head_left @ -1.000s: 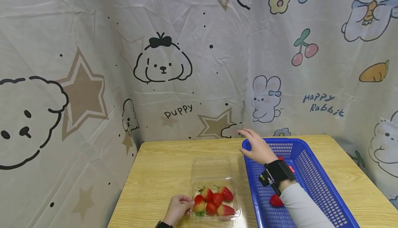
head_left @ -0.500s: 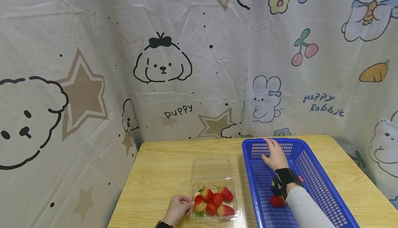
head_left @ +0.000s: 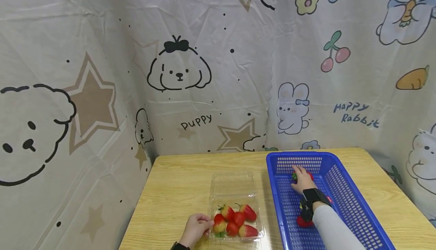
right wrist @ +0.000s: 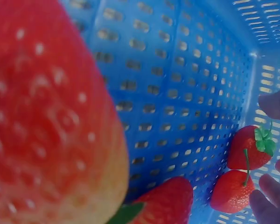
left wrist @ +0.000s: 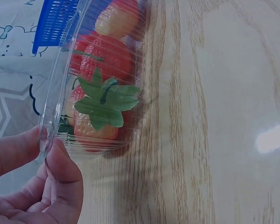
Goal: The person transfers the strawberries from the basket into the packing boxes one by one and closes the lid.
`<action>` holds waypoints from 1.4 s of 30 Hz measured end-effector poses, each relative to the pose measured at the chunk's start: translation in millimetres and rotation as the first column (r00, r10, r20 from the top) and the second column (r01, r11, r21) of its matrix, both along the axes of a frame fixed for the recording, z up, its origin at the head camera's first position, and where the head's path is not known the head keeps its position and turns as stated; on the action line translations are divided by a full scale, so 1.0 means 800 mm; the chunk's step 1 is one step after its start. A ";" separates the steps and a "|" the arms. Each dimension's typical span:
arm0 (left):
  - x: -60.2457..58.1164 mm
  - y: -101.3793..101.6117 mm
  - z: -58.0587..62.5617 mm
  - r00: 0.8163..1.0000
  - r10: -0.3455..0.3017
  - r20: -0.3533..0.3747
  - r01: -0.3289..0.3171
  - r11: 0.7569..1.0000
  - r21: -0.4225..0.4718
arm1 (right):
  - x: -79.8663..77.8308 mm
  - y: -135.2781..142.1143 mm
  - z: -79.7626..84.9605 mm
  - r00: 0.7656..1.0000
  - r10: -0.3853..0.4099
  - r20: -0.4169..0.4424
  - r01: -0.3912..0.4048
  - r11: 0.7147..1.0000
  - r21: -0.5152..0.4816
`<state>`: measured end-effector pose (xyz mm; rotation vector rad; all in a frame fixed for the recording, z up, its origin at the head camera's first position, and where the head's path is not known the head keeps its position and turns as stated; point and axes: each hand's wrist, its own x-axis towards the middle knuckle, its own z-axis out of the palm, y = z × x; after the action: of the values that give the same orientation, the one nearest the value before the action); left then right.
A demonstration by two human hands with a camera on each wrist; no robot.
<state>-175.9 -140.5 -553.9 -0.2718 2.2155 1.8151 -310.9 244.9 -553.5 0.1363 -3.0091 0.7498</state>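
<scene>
In the head view, a clear plastic clamshell box (head_left: 233, 185) lies on the table with its lid folded back. Several red and yellowish strawberries (head_left: 239, 218) fill its near half. My left hand (head_left: 195, 229) pinches the left rim of the box between thumb and fingers, as the left wrist view also shows. Over the far end of a blue basket (head_left: 351, 200), my right hand (head_left: 303, 182) reaches down with fingers spread. The right wrist view has two strawberries, one leafy (right wrist: 245, 151) and one with a stem (right wrist: 231, 192), near those fingers, not gripped.
A large strawberry (right wrist: 42, 112) fills the left of the right wrist view, with another strawberry (right wrist: 170, 198) below it. The basket has raised, slotted walls. Behind the wooden table (head_left: 180, 182) hangs a printed curtain (head_left: 218, 102).
My right hand has moved from above the basket's left rim into the basket, down toward the strawberries at its far end. The left hand keeps its hold on the box.
</scene>
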 end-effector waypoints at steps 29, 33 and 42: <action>-0.001 -0.005 -0.007 1.000 -0.007 -0.031 0.009 0.998 0.062 | 0.003 0.002 -0.016 0.994 0.066 -0.086 -0.061 0.996 0.061; 0.001 -0.001 0.001 1.000 0.002 -0.016 -0.001 0.999 0.038 | 0.001 0.001 -0.009 0.996 0.061 -0.058 -0.059 0.997 0.048; 0.001 0.001 0.002 1.000 0.003 -0.010 -0.003 1.000 0.017 | -0.004 -0.003 0.038 0.995 0.052 -0.088 -0.061 0.993 -0.105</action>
<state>-175.2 -139.8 -552.6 -0.2628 2.2066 1.8397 -313.7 242.2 -523.0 0.2443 -2.8881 0.8848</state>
